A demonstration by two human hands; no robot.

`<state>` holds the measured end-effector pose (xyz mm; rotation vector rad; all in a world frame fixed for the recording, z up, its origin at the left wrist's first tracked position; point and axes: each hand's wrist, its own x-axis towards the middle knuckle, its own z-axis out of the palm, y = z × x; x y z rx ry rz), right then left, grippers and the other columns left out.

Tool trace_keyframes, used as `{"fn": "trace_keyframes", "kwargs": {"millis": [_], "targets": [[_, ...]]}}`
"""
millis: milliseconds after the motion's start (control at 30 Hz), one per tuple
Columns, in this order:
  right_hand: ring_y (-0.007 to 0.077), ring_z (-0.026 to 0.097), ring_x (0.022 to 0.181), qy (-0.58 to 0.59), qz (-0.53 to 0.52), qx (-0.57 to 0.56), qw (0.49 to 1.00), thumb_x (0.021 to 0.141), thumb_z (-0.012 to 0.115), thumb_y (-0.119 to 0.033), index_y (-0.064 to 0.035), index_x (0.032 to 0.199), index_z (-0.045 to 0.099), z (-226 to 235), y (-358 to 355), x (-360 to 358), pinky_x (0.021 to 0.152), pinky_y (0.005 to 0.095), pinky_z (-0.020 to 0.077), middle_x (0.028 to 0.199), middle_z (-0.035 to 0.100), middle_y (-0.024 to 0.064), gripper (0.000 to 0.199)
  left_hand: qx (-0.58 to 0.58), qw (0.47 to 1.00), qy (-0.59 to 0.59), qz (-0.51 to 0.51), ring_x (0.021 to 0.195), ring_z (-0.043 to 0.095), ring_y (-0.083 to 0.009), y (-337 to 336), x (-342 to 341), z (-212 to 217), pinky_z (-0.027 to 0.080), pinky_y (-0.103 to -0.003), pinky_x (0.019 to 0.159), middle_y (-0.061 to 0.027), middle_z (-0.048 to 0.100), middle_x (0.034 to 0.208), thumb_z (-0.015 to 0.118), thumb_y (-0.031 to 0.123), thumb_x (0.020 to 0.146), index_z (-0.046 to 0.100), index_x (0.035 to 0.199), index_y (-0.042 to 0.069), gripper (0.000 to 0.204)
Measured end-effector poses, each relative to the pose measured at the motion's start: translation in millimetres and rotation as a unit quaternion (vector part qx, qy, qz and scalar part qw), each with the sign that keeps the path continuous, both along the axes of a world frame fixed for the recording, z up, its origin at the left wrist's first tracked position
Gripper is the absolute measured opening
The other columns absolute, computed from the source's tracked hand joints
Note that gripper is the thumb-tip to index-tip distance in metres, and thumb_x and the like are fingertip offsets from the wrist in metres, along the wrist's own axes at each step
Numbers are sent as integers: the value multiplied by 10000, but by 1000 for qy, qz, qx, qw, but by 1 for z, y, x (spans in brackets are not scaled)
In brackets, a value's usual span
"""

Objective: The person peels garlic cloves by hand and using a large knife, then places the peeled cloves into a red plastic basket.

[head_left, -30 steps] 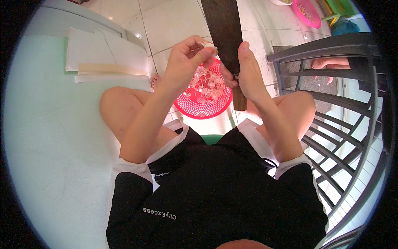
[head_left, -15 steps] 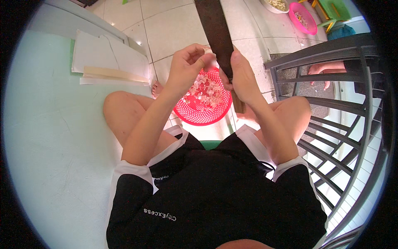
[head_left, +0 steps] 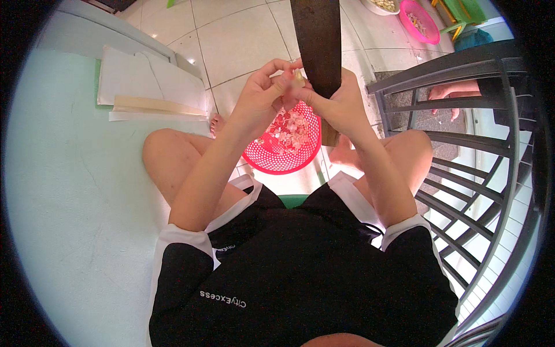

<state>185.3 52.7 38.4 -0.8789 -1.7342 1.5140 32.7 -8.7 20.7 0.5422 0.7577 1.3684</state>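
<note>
My left hand (head_left: 258,97) is closed, pinching a small pale piece that looks like a garlic clove (head_left: 299,78) between its fingertips. Wrapped round a large knife (head_left: 318,43) is my right hand (head_left: 345,109), its thumb stretched across to the clove. The knife has a broad dark blade pointing away from me and a wooden handle (head_left: 329,136) below the hand. Beneath both hands stands a red perforated basket (head_left: 278,166) with pale peelings (head_left: 292,133) in it. Some of my right fingers are hidden behind the blade.
At the far right are a white bowl (head_left: 381,10) of pale pieces, a pink basin (head_left: 409,26) and a green stool (head_left: 465,13). A dark metal railing (head_left: 451,139) runs along my right, another person's bare limb (head_left: 459,89) beyond it. White board (head_left: 147,81) leans at left.
The knife has swung to the right and stands more upright. My right thumb has come off the blade's side and over to the clove, bringing the two hands together.
</note>
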Motion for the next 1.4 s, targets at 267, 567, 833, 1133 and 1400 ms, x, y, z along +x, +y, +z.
{"fn": "trace_keyframes", "kwargs": {"millis": [267,567,833,1133,1400], "targets": [[60,506,552,-93,3,58,994,714,773,-177,-62,1012,666,9,6,3,521,242,414,623,575,-7,337,22,985,156,70,720,524,-54,-1,-6,2,416,-204,623,-29,652,881,630,179,898,628,909,21,157],[60,445,492,-106,4,106,989,684,766,-154,-85,1008,669,5,8,4,471,239,363,596,562,-5,346,24,971,227,65,758,575,-60,-4,-11,0,454,-193,658,-29,645,811,634,78,875,658,938,-16,116],[63,460,492,-88,3,112,990,702,759,-174,-83,1007,665,6,7,2,475,230,368,613,579,-4,332,47,957,273,83,764,580,-72,-4,-7,5,468,-203,681,-30,627,825,584,51,900,613,938,-31,95],[22,469,497,-57,-12,82,995,711,750,-178,-70,1001,652,4,4,-2,455,200,352,646,605,-12,325,188,865,432,171,751,602,-106,-1,0,-3,490,-239,686,-47,604,834,557,-27,853,573,884,-29,35],[35,512,523,-79,-76,88,990,704,694,-147,-46,918,658,-6,8,-3,502,208,424,677,626,7,240,198,837,473,191,721,627,-131,-3,8,4,507,-242,686,-98,627,850,529,-23,865,549,857,-32,23]]}}
